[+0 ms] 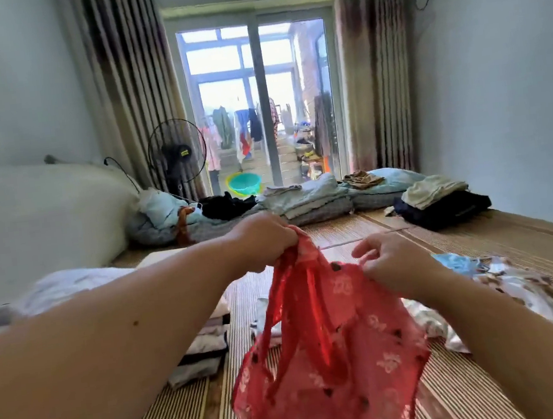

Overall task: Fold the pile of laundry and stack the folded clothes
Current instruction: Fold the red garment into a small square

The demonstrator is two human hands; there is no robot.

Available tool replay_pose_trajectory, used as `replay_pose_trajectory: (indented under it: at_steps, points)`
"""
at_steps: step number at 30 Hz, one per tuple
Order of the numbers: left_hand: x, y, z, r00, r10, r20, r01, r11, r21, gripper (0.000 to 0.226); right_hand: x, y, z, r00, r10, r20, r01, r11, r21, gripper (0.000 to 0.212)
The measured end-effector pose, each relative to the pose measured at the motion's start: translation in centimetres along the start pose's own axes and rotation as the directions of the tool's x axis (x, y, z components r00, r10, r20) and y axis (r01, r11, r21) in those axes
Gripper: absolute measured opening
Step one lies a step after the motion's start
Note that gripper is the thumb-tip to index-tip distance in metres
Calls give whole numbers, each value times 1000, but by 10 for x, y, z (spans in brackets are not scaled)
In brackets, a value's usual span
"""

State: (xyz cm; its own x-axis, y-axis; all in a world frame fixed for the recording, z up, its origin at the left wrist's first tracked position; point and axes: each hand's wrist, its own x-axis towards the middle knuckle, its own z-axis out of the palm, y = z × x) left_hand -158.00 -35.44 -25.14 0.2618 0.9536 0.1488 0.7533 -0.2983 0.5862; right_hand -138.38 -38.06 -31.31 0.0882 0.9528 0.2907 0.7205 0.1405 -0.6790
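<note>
Looks partway done: holds the red garment (336, 357), not yet folded, up just right of the folded stack (203, 352) — with a loose pile (518, 285) waiting farther right of that stack. Grips its top in the curled left hand (265, 241), pinches an edge with the right hand (394, 261).

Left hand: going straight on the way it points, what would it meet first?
Likely the folded bedding at the far end; the left hand, gripping the red garment, has only bare mat before it. Depth is unclear.
</note>
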Motion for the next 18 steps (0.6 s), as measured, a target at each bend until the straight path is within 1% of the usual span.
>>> replay_pose_trajectory:
  at_steps: [1,2,3,4,5,6,7,9,10,12,14,16,18]
  points:
    - [-4,-2,0,1000,-13,0,13,1000,-9,19,-12,-10,12,999,-23,-49,26,998,52,17]
    - [-8,-3,0,1000,-28,7,28,999,-30,17,-25,-19,24,996,-30,-81,41,989,140,10]
    - [-12,-4,2,999,-43,15,43,998,-53,15,-37,-26,34,997,-32,-76,50,968,245,4]
    - [-17,-5,3,998,-54,25,56,996,-63,15,-49,-35,44,999,-47,-27,53,941,334,17]
    - [-20,-7,4,998,-55,42,57,997,-48,15,-57,-40,54,997,-54,47,32,925,379,28]
    - [-24,-9,5,997,-50,59,52,998,-36,15,-62,-45,63,992,-62,108,16,923,385,32]
    - [-27,-11,5,997,-48,62,51,998,-46,15,-64,-50,68,990,-57,130,3,924,382,29]
    - [-31,-18,3,997,-56,55,62,992,-112,13,-60,-59,74,996,-29,86,-7,920,392,15]
    - [-33,-23,2,997,-56,45,62,988,-141,13,-56,-63,74,999,-20,48,0,923,384,11]
    - [-37,-35,0,998,-58,28,62,976,-210,12,-49,-71,68,999,-37,-8,38,949,314,22]
    - [-40,-47,-3,998,-62,19,64,959,-275,13,-47,-79,60,999,-38,-12,40,966,255,27]
    - [-42,-57,-7,998,-58,-3,54,940,-337,15,-46,-85,52,1000,-19,1,18,962,273,21]
    - [-44,-68,-9,999,-26,-33,11,915,-404,12,-41,-90,46,1000,0,14,-5,934,357,18]
